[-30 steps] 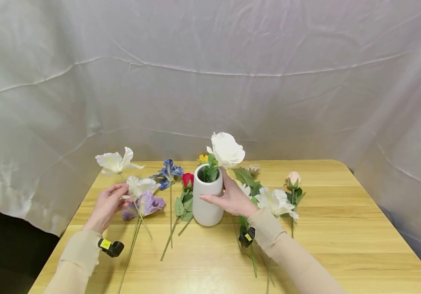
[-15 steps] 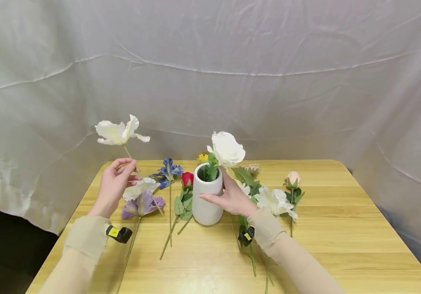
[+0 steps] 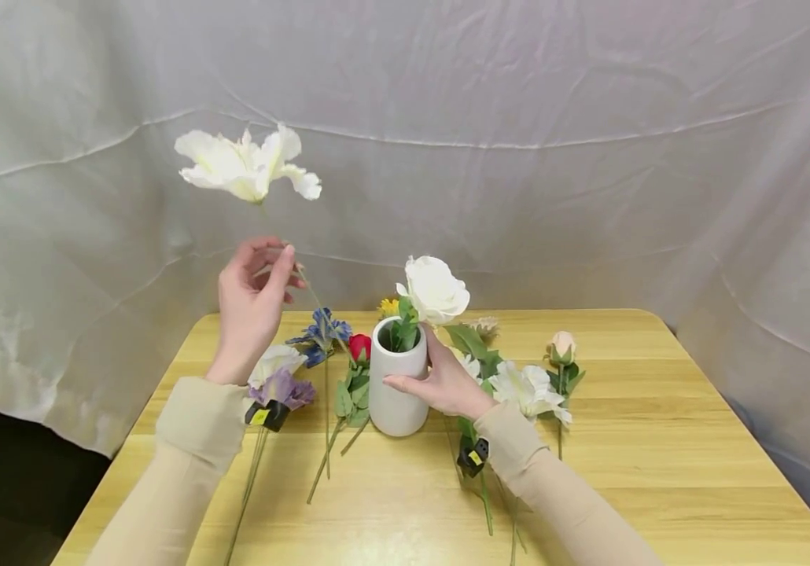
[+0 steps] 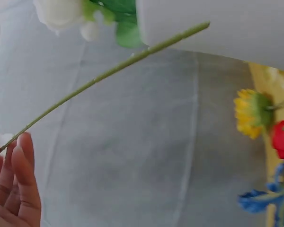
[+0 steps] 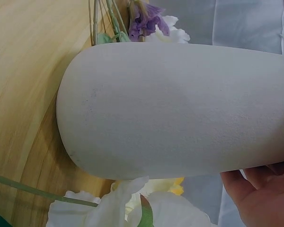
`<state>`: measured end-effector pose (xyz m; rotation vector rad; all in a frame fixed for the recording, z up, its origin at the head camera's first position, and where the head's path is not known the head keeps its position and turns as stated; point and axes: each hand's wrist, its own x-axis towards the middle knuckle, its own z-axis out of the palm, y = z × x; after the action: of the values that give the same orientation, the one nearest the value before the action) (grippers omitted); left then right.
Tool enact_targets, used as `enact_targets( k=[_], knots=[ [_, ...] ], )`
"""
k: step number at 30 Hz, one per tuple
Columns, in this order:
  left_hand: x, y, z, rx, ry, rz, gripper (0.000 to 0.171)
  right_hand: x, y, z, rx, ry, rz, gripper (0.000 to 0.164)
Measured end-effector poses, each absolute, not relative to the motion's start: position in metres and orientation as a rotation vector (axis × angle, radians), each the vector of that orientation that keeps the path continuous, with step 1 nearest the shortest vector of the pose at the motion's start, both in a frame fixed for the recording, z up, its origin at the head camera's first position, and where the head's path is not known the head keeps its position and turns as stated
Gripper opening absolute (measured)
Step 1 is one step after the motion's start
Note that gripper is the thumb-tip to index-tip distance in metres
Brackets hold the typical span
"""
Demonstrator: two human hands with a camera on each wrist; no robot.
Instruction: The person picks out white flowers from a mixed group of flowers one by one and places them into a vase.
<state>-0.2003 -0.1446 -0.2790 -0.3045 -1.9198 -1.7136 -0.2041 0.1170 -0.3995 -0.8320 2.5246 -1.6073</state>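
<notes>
My left hand (image 3: 255, 303) is raised above the table's left side and pinches the thin green stem (image 4: 97, 79) of a white flower with ruffled petals (image 3: 245, 167). Its bloom stands above the fingers, and the stem's bare end slants down toward the vase. With thumb and fingers my right hand (image 3: 447, 381) grips the white vase (image 3: 398, 405) from its right side, near the top. The vase stands upright on the table. In it is a white rose (image 3: 436, 291), whose green leaves show at the mouth. In the right wrist view the vase (image 5: 175, 111) hides most of the fingers.
Left of the vase lie a purple flower (image 3: 283, 389), a white flower (image 3: 277, 360), a blue iris (image 3: 323, 330) and a red rose (image 3: 359, 347). A yellow flower (image 3: 388, 306) is behind it. White lilies (image 3: 528, 389) and a pale pink rose (image 3: 563, 347) lie right.
My left hand has lifted the white ruffled flower well up from the table and moved it somewhat right. My right hand and the vase with the rose have stayed in place.
</notes>
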Motion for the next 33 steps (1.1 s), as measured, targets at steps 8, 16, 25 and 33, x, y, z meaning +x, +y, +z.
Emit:
enact_targets(
  k=[8, 16, 25, 33],
  knots=[
    [-0.2, -0.122, -0.25, -0.468, -1.716, -1.628, 0.011, -0.204, 0.116, -0.399, -0.825, 2.549, -1.586, 0.077],
    [-0.197, -0.102, -0.246, -0.603, -1.68, -1.593, 0.019, -0.202, 0.117, -0.398, -0.82, 2.545, -1.587, 0.078],
    [-0.2, -0.09, -0.257, -0.692, -1.833, -1.476, 0.017, -0.204, 0.116, -0.397, -0.834, 2.543, -1.592, 0.077],
    [-0.199, -0.086, -0.272, -0.672, -2.007, -1.469, 0.018, -0.205, 0.116, -0.396, -0.84, 2.529, -1.608, 0.077]
  ],
)
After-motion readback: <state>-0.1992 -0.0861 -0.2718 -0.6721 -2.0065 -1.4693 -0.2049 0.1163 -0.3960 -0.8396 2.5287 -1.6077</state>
